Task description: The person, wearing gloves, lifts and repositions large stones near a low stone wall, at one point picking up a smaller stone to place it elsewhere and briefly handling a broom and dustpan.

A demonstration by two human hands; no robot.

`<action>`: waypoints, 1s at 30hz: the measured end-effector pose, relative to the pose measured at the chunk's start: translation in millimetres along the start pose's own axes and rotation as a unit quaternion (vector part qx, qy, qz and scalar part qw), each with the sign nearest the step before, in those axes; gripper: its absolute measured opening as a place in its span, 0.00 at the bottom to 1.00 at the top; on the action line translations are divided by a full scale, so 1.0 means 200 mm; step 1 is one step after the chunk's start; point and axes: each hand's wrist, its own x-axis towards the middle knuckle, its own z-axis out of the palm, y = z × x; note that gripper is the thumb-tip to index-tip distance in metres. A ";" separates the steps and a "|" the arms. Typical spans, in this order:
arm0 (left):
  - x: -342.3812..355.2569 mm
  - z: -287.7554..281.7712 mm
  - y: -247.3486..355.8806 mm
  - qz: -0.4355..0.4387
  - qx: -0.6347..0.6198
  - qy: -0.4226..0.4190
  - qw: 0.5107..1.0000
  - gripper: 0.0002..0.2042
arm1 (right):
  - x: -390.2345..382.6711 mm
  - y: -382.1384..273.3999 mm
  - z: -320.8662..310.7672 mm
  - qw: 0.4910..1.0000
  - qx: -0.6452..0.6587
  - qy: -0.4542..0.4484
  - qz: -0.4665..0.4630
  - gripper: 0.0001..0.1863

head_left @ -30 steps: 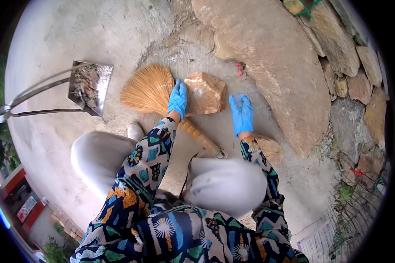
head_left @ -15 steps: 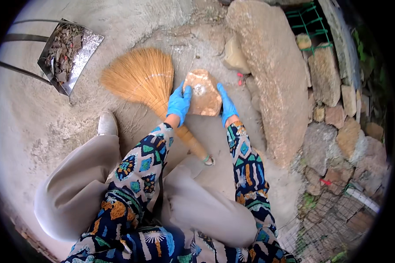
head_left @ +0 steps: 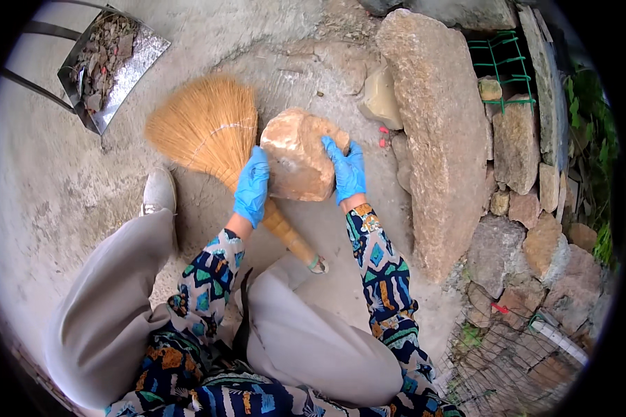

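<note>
Between two blue-gloved hands, right beside a tan straw broom [head_left: 212, 125], a rough, blocky, brown-and-buff stone [head_left: 295, 156] is being held in front of the crouching person's knees. The left hand [head_left: 252, 186] is pressing along the stone's left side, its fingers lying close together against the rock. The right hand [head_left: 348, 170] is gripping the opposite side, its thumb reaching onto the stone's upper face and its fingers bending around the right edge. Whether the underside is touching the concrete ground [head_left: 313, 87], one cannot tell. The broom is lying aslant, its bristles fanning out to the upper left and its handle passing beneath the left hand toward the right knee. At the upper left, a shiny metal dustpan [head_left: 126, 78] is holding dark, broken debris [head_left: 108, 59]. To the right, a long, pale brown stone slab [head_left: 442, 146] is lying near a smaller, cream-coloured, angular stone [head_left: 382, 99], with small red scraps [head_left: 383, 143] resting just below the latter.
</note>
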 end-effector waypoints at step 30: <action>0.08 -0.03 0.11 0.165 0.209 -0.029 0.963 0.23 | -0.39 0.38 0.13 0.936 -0.096 0.163 -0.296 0.31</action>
